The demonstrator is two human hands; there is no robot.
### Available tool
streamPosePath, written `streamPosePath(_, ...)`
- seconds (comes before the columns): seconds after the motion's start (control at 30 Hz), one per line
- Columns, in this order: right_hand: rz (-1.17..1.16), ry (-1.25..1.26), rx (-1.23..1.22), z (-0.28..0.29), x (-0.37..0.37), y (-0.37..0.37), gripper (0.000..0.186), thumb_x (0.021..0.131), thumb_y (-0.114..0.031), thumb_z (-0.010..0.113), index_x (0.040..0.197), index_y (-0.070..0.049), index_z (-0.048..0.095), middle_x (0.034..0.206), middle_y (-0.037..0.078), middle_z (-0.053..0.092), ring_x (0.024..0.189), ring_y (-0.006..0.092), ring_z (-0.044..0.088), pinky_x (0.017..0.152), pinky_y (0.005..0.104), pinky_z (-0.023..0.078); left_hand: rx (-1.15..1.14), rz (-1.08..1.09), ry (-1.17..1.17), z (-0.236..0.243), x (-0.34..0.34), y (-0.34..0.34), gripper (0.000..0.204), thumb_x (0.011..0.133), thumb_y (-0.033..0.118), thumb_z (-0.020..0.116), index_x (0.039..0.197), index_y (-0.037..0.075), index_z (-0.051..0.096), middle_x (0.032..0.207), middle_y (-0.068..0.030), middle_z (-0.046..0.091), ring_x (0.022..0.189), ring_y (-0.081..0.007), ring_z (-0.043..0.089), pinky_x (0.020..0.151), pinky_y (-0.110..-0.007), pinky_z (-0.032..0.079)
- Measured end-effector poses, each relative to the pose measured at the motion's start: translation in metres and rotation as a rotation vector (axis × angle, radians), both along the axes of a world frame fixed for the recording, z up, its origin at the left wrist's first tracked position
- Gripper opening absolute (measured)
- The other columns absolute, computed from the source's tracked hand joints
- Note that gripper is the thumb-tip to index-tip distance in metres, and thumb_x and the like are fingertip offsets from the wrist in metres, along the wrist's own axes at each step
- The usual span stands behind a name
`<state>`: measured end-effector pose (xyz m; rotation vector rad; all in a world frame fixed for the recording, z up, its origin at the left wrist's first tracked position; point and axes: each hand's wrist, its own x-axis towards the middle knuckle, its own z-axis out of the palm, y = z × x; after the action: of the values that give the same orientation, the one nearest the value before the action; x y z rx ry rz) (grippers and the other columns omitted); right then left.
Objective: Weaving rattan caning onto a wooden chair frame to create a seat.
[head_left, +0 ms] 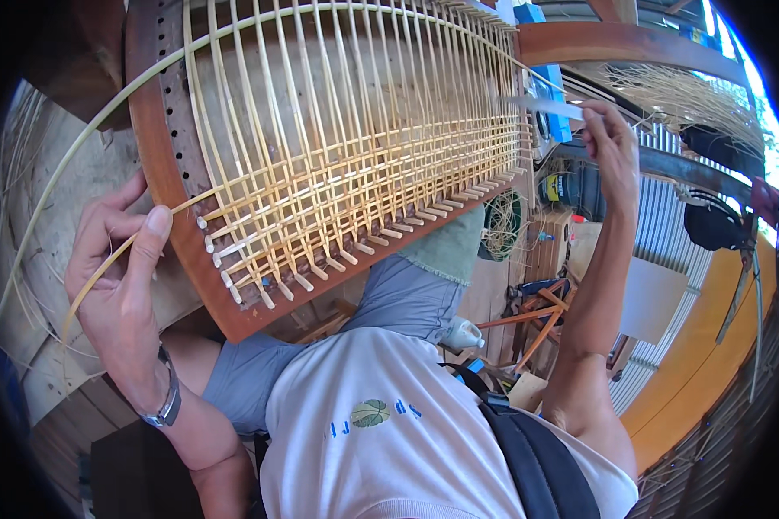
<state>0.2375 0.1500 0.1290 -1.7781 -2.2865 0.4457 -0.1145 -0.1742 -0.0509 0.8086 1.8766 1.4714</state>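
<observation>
A wooden frame (151, 143) with a row of holes along its left rail stands in front of me, strung with many pale cane strands. Its near part is a woven cane grid (355, 186), with short pegs (348, 257) along the near rail. At the frame's left edge my left hand (121, 268) pinches a golden cane strand (190, 202) between thumb and finger; the strand runs into the weave. My right hand (613, 151), at the far right, grips a thin, flat, pale strip (550, 107) whose blurred tip reaches over the strands. A longer cane (130, 90) arcs across the frame's far side.
Green cloth (446, 246) lies over my knee under the frame. Right of it are a white jug (465, 335) and a wooden stand (541, 324). Loose fibres (684, 91) hang at the upper right, near a wooden beam (614, 48) and a blue object (556, 123).
</observation>
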Motion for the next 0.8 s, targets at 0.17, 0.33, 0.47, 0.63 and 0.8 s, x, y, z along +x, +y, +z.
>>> streamPosePath(0.17, -0.003, 0.033, 0.017, 0.001, 0.012, 0.012, 0.018, 0.102, -0.023, 0.062, 0.11, -0.009, 0.07, 0.073, -0.007, 0.05, 0.062, 0.002, 0.042, 0.055, 0.0187, 0.032, -0.014, 0.034, -0.063, 0.004, 0.0, -0.001, 0.017, 0.093, 0.007, 0.07, 0.081, -0.002, 0.062, 0.116, -0.0173, 0.066, 0.108, -0.0166, 0.061, 0.092, -0.029, 0.045)
streamPosePath(0.33, 0.039, -0.042, -0.084, -0.008, 0.026, 0.02, 0.018, 0.102, -0.023, 0.062, 0.11, -0.009, 0.07, 0.072, -0.007, 0.05, 0.062, 0.0022, 0.043, 0.054, 0.019, 0.032, 0.038, 0.028, -0.113, 0.0, -0.002, 0.001, 0.02, 0.093, 0.006, 0.07, 0.078, -0.001, 0.059, 0.114, -0.0158, 0.065, 0.112, -0.0174, 0.06, 0.09, -0.029, 0.045)
streamPosePath(0.47, 0.006, -0.088, -0.092, -0.005, 0.025, 0.016, 0.018, 0.102, -0.021, 0.062, 0.109, -0.008, 0.07, 0.071, -0.007, 0.05, 0.061, 0.0022, 0.043, 0.054, 0.0193, 0.032, 0.048, 0.012, -0.143, -0.001, -0.004, 0.002, 0.021, 0.093, 0.007, 0.07, 0.077, -0.001, 0.058, 0.111, -0.0153, 0.064, 0.115, -0.02, 0.06, 0.091, -0.03, 0.044)
streamPosePath(0.63, 0.084, -0.011, -0.026, -0.011, 0.008, 0.009, 0.018, 0.101, -0.022, 0.062, 0.11, -0.009, 0.071, 0.07, -0.007, 0.05, 0.06, 0.0019, 0.042, 0.051, 0.0198, 0.032, 0.034, 0.007, -0.061, -0.008, -0.008, -0.002, 0.02, 0.092, 0.008, 0.07, 0.077, 0.0, 0.058, 0.116, -0.0153, 0.064, 0.099, -0.0149, 0.056, 0.083, -0.027, 0.041)
streamPosePath(0.8, 0.083, -0.047, 0.025, -0.003, 0.01, 0.011, 0.018, 0.101, -0.023, 0.062, 0.106, -0.009, 0.071, 0.07, -0.007, 0.051, 0.059, 0.0017, 0.042, 0.052, 0.0189, 0.032, 0.035, -0.01, -0.025, -0.012, -0.007, -0.001, 0.019, 0.092, 0.01, 0.071, 0.078, 0.002, 0.061, 0.12, -0.0144, 0.063, 0.08, -0.0066, 0.053, 0.071, -0.022, 0.041)
